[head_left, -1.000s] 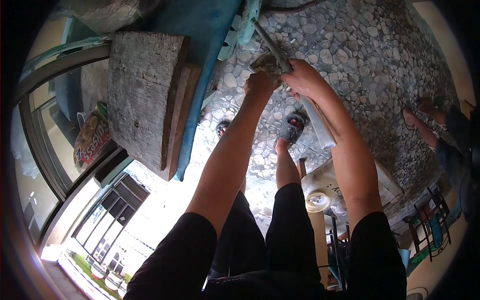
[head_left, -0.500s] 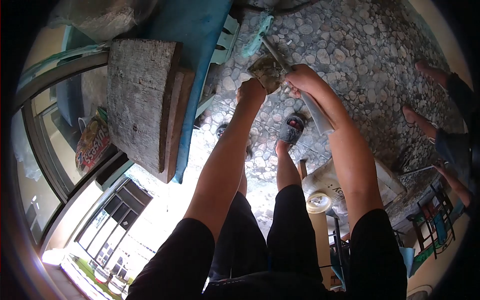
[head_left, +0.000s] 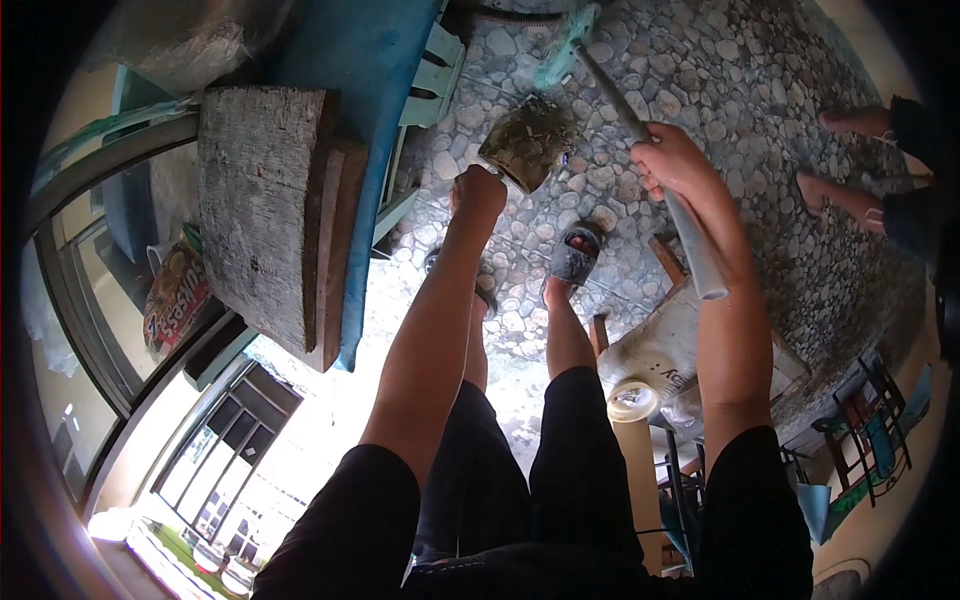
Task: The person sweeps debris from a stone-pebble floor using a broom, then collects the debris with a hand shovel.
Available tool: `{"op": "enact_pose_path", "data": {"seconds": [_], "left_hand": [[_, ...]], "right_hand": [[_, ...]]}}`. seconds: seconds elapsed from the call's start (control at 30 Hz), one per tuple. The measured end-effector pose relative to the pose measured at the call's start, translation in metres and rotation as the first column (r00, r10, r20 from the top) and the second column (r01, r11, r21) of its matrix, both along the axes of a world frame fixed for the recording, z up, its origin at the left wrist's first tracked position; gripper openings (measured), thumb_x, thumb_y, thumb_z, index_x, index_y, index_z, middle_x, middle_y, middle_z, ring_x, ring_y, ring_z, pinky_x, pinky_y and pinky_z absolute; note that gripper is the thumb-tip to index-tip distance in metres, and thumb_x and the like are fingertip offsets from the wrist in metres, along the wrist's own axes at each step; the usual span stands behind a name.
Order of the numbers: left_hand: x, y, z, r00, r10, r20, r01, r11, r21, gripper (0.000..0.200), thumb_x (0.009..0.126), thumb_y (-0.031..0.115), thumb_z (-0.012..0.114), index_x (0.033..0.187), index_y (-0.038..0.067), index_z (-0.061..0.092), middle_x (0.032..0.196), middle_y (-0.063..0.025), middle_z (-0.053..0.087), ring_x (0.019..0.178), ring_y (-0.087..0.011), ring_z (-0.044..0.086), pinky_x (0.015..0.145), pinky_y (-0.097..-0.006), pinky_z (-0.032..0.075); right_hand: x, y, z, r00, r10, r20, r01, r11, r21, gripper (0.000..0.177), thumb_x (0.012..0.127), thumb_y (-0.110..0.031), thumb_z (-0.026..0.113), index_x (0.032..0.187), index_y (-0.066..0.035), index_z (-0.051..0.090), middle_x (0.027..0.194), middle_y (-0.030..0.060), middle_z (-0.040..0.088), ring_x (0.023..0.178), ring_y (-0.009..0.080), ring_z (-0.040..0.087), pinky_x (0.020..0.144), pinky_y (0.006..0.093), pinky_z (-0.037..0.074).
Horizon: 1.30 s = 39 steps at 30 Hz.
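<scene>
Nearest, well below the dustpan and to its right, a round, pale yellow plastic container [head_left: 633,400] stands beside a whitish printed sack [head_left: 655,352]. Closer to the dustpan, on its near side, the person's right foot wears a dark grey fuzzy open-toed slipper [head_left: 576,254]. Left of the dustpan, a weathered grey rectangular wooden board [head_left: 262,210] lies on a blue-topped table [head_left: 345,90].

The left hand [head_left: 478,193] is closed in a fist at the near-left corner of the squarish, grimy brown dustpan [head_left: 528,143], holding it by a part the hand hides. The dustpan is at the pebble-patterned floor [head_left: 740,200], with small pale bits around its far edge. To its right, the right hand [head_left: 672,160] is curled firmly round the long grey tubular handle [head_left: 628,100] of a broom, which slants past the dustpan. Beyond the dustpan's far edge are the broom's teal bristles [head_left: 566,52], near the handle's far end. Well apart, far right of the dustpan, are another person's bare feet [head_left: 815,192].
</scene>
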State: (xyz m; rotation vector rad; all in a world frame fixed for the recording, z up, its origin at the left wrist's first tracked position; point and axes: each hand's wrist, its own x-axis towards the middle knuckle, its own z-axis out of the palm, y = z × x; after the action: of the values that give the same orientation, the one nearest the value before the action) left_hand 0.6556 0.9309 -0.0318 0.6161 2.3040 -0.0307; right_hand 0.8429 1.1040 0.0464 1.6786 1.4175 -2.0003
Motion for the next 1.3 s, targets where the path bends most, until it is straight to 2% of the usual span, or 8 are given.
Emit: {"op": "enact_pose_path", "data": {"seconds": [0.1, 0.17, 0.2, 0.3, 0.57, 1.1, 1.2, 1.3], "left_hand": [[-0.005, -0.002, 0.002, 1.0, -0.028, -0.015, 0.027, 1.0, -0.013, 0.024, 0.074, 0.019, 0.053, 0.086, -0.001, 0.061, 0.093, -0.023, 0.059, 0.091, -0.0347, 0.057, 0.078, -0.0409, 0.046], [-0.004, -0.001, 0.005, 0.999, -0.029, -0.017, 0.029, 0.999, -0.022, 0.025, 0.075, 0.019, 0.053, 0.087, 0.0, 0.061, 0.094, -0.0225, 0.059, 0.091, -0.0343, 0.057, 0.078, -0.0405, 0.046], [-0.004, 0.001, 0.007, 0.999, -0.026, -0.02, 0.026, 0.999, -0.03, 0.025, 0.075, 0.02, 0.053, 0.087, 0.0, 0.062, 0.094, -0.022, 0.059, 0.092, -0.034, 0.057, 0.078, -0.04, 0.046], [-0.003, 0.006, 0.005, 1.0, 0.011, -0.003, -0.011, 1.0, 0.019, 0.026, 0.072, 0.019, 0.053, 0.085, -0.003, 0.059, 0.093, -0.0282, 0.057, 0.092, -0.039, 0.055, 0.08, -0.0438, 0.044], [-0.021, 0.021, -0.009, 0.998, -0.052, -0.022, 0.052, 0.998, 0.041, 0.027, 0.071, 0.016, 0.049, 0.087, -0.004, 0.057, 0.094, -0.0278, 0.057, 0.092, -0.0393, 0.055, 0.081, -0.0443, 0.043], [-0.034, 0.026, -0.015, 0.968, -0.249, -0.04, 0.247, 0.967, -0.063, 0.026, 0.071, 0.018, 0.054, 0.087, -0.002, 0.057, 0.092, -0.0248, 0.058, 0.09, -0.0368, 0.057, 0.078, -0.0417, 0.046], [-0.023, 0.035, -0.025, 0.962, -0.269, -0.04, 0.267, 0.962, -0.057, 0.025, 0.073, 0.018, 0.054, 0.089, -0.001, 0.057, 0.093, -0.0232, 0.059, 0.09, -0.0364, 0.057, 0.078, -0.0421, 0.046], [-0.018, 0.052, -0.041, 0.963, -0.268, -0.013, 0.268, 0.963, -0.043, 0.025, 0.073, 0.018, 0.054, 0.09, 0.0, 0.058, 0.094, -0.0226, 0.059, 0.092, -0.0355, 0.057, 0.078, -0.0422, 0.046]], "right_hand": [[-0.004, 0.003, 0.006, 0.993, 0.107, 0.056, -0.115, 0.981, 0.156, 0.014, 0.074, -0.007, 0.048, 0.084, 0.003, 0.047, 0.058, 0.0086, 0.048, 0.04, 0.0176, 0.049, 0.035, 0.0316, 0.038], [-0.016, 0.007, 0.002, 0.907, 0.373, 0.195, -0.42, 0.817, 0.396, 0.018, 0.075, -0.009, 0.049, 0.088, 0.003, 0.048, 0.066, 0.0136, 0.055, 0.046, 0.023, 0.055, 0.042, 0.0337, 0.045], [-0.021, 0.007, -0.015, 0.871, 0.375, 0.318, -0.488, 0.742, 0.46, 0.043, 0.076, -0.006, 0.046, 0.117, 0.003, 0.039, 0.067, 0.018, 0.057, 0.054, 0.0267, 0.059, 0.045, 0.0376, 0.047], [-0.034, 0.002, -0.065, 0.792, 0.334, 0.511, -0.606, 0.528, 0.595, 0.047, 0.075, -0.006, 0.048, 0.121, 0.003, 0.037, 0.074, 0.0227, 0.059, 0.065, 0.032, 0.06, 0.055, 0.0394, 0.05], [0.002, -0.039, -0.093, 0.544, 0.676, 0.498, -0.837, 0.397, 0.376, 0.051, 0.078, -0.006, 0.045, 0.127, 0.0, 0.031, 0.079, 0.0244, 0.058, 0.072, 0.0347, 0.06, 0.06, 0.0427, 0.049], [0.093, -0.111, -0.056, 0.772, 0.368, 0.518, -0.603, 0.683, 0.413, 0.054, 0.072, -0.01, 0.054, 0.122, -0.001, 0.035, 0.083, 0.0232, 0.059, 0.078, 0.0383, 0.057, 0.069, 0.0439, 0.047], [0.073, -0.138, -0.061, 0.906, 0.243, 0.346, -0.364, 0.863, 0.349, 0.033, 0.072, -0.004, 0.053, 0.104, 0.0, 0.043, 0.072, 0.0187, 0.056, 0.058, 0.0311, 0.058, 0.049, 0.0396, 0.046], [0.053, -0.149, -0.053, 0.962, 0.141, 0.234, -0.173, 0.978, 0.121, 0.036, 0.072, -0.009, 0.055, 0.106, -0.003, 0.046, 0.085, 0.0222, 0.057, 0.078, 0.0363, 0.056, 0.066, 0.0414, 0.046]]}}
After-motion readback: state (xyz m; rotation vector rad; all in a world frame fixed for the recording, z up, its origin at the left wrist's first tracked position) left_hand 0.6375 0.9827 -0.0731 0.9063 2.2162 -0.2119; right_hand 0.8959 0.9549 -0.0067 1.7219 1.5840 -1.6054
